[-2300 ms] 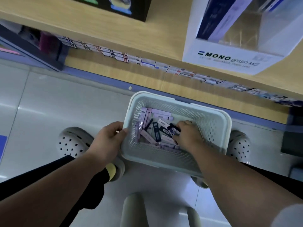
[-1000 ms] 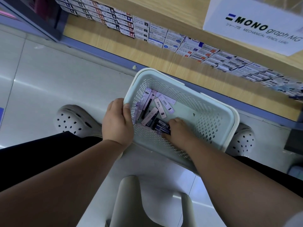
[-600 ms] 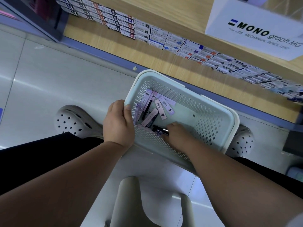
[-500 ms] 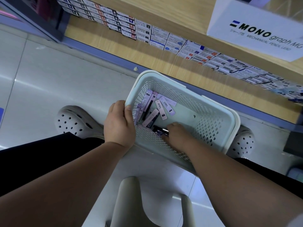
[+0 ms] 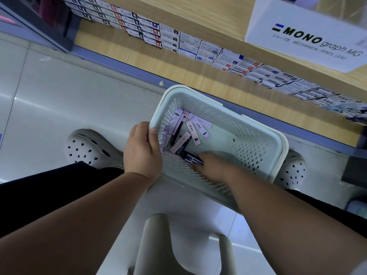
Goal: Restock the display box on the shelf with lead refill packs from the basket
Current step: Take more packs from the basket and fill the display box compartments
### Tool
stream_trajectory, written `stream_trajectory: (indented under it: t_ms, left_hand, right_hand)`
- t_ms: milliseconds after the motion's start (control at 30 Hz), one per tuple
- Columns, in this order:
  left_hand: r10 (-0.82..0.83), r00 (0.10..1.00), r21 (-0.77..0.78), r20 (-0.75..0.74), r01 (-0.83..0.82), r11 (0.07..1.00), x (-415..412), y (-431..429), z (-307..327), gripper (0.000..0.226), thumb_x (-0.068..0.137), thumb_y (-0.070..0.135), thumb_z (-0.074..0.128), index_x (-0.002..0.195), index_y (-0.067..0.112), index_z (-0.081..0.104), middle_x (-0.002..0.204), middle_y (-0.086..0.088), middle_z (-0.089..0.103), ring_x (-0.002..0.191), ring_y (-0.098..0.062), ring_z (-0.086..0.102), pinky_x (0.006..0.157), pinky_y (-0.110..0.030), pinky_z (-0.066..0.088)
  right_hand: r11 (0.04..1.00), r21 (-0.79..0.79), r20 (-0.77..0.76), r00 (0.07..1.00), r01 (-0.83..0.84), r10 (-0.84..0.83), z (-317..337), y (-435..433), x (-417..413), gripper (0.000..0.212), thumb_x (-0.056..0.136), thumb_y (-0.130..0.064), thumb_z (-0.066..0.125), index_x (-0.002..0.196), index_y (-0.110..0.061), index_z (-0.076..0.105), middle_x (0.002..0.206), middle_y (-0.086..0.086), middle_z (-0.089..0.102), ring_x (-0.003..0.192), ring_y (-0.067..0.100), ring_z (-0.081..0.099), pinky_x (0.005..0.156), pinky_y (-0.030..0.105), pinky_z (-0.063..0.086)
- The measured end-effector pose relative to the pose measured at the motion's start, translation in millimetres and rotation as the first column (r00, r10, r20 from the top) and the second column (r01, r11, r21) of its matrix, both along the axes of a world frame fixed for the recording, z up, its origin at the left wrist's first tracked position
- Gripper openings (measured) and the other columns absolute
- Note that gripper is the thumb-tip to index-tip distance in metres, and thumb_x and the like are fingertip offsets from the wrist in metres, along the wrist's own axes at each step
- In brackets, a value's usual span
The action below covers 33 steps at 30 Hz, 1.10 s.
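left hand [image 5: 142, 151]: fingers clamp pale perforated plastic basket [image 5: 278, 147] rim | right hand [image 5: 213, 165]: fingertips pinch slim dark lead refill packs [image 5: 193, 158] | likely light, stiff, slick; grip long edges mid-length

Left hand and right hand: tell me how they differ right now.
The left hand clamps the basket rim, thumb inside, fingers outside; the right hand reaches down inside it. The left hand's grip shows plainly; the right hand lies on dark lead refill packs, and its own grip is hidden. Both are bare and at the same basket.
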<state>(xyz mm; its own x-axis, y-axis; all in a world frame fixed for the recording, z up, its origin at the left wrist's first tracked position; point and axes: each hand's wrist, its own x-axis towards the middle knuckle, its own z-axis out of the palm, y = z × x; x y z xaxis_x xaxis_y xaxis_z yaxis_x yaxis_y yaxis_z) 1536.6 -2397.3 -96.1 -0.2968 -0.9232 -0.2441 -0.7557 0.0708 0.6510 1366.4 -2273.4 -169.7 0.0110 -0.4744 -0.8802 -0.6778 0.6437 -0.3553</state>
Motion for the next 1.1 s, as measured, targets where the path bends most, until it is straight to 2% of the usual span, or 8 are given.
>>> stream_trajectory:
  t_ms: [200, 333, 500, 567, 633, 767, 933, 1100]
  left_hand:
    - [-0.011, 1.000, -0.010, 0.003, 0.011, 1.000, 0, -1, 0, 0.026, 0.100, 0.027, 0.035, 0.094, 0.011, 0.055, 0.088, -0.002, 0.052, 0.083, -0.023, 0.045, 0.067, -0.029, 0.026]
    - [-0.015, 1.000, -0.011, 0.007, 0.015, 1.000, 0, -1, 0, 0.025, 0.100, 0.026, 0.035, 0.094, 0.010, 0.054, 0.087, -0.002, 0.051, 0.081, -0.022, 0.044, 0.066, -0.029, 0.025]
    - [-0.017, 1.000, -0.002, 0.010, 0.017, 1.000, 0, -1, -1, 0.026, 0.100, 0.026, 0.035, 0.094, 0.010, 0.054, 0.088, -0.004, 0.053, 0.079, -0.019, 0.042, 0.065, -0.030, 0.025]
    - [-0.016, 1.000, 0.008, 0.006, 0.016, 1.000, -1, -1, 0, 0.026, 0.100, 0.027, 0.035, 0.092, 0.011, 0.053, 0.087, -0.003, 0.053, 0.077, -0.015, 0.039, 0.064, -0.029, 0.024]
    - [-0.015, 1.000, 0.010, 0.001, 0.015, 1.000, 0, 0, 1, 0.025, 0.099, 0.028, 0.034, 0.091, 0.013, 0.052, 0.086, -0.002, 0.052, 0.076, -0.013, 0.037, 0.064, -0.029, 0.024]
    - [-0.020, 1.000, 0.000, -0.013, 0.020, 1.000, 1, -1, 0, 0.017, 0.100, 0.027, 0.034, 0.086, 0.021, 0.044, 0.083, 0.000, 0.049, 0.075, -0.013, 0.036, 0.064, -0.028, 0.023]
    - [-0.014, 1.000, 0.001, -0.005, 0.014, 1.000, 1, 0, -1, 0.021, 0.100, 0.027, 0.034, 0.088, 0.017, 0.048, 0.083, 0.000, 0.049, 0.074, -0.015, 0.037, 0.063, -0.030, 0.023]
    - [-0.029, 1.000, -0.013, 0.004, 0.029, 0.999, 1, -1, -1, 0.023, 0.099, 0.026, 0.035, 0.086, 0.012, 0.049, 0.082, -0.003, 0.050, 0.072, -0.017, 0.037, 0.062, -0.030, 0.022]
  right_hand:
    - [0.999, 0.024, 0.095, 0.994, 0.043, -0.045, 2, -10, -8, 0.029, 0.096, -0.034, 0.060, 0.118, -0.015, 0.063, 0.110, 0.007, 0.065, 0.094, 0.021, 0.061, 0.075, 0.024, 0.042]
    - [0.992, 0.067, 0.122, 0.987, -0.110, 0.101, 5, -25, -9, 0.033, 0.098, -0.035, 0.057, 0.121, -0.012, 0.061, 0.117, 0.011, 0.067, 0.103, 0.025, 0.063, 0.088, 0.031, 0.051]
    - [0.984, 0.052, 0.130, 0.979, -0.168, 0.160, 10, -31, -8, 0.033, 0.099, -0.035, 0.054, 0.120, -0.011, 0.060, 0.119, 0.011, 0.065, 0.105, 0.026, 0.061, 0.087, 0.032, 0.049]
    - [0.997, 0.026, 0.145, 0.987, -0.077, 0.073, 11, -26, -14, 0.030, 0.099, -0.035, 0.055, 0.119, -0.014, 0.060, 0.112, 0.008, 0.066, 0.099, 0.023, 0.060, 0.080, 0.030, 0.046]
    - [0.985, 0.006, 0.161, 0.972, 0.173, -0.172, 11, -22, -22, 0.027, 0.100, -0.034, 0.056, 0.119, -0.015, 0.060, 0.104, 0.006, 0.067, 0.094, 0.022, 0.061, 0.079, 0.030, 0.046]
    - [0.739, -0.039, 0.150, 0.735, 0.672, -0.661, 9, -28, -19, 0.017, 0.102, -0.029, 0.054, 0.115, -0.018, 0.056, 0.104, 0.010, 0.069, 0.095, 0.029, 0.068, 0.087, 0.047, 0.057]
    - [0.646, -0.240, -0.073, 0.650, 0.725, -0.756, -3, -56, 18, 0.025, 0.103, -0.026, 0.051, 0.119, -0.007, 0.056, 0.115, 0.017, 0.060, 0.085, 0.028, 0.056, 0.070, 0.032, 0.042]
    - [0.547, -0.269, -0.086, 0.546, 0.793, -0.834, -7, -72, 49, 0.027, 0.102, -0.021, 0.051, 0.122, -0.002, 0.054, 0.115, 0.021, 0.064, 0.097, 0.037, 0.061, 0.069, 0.031, 0.037]
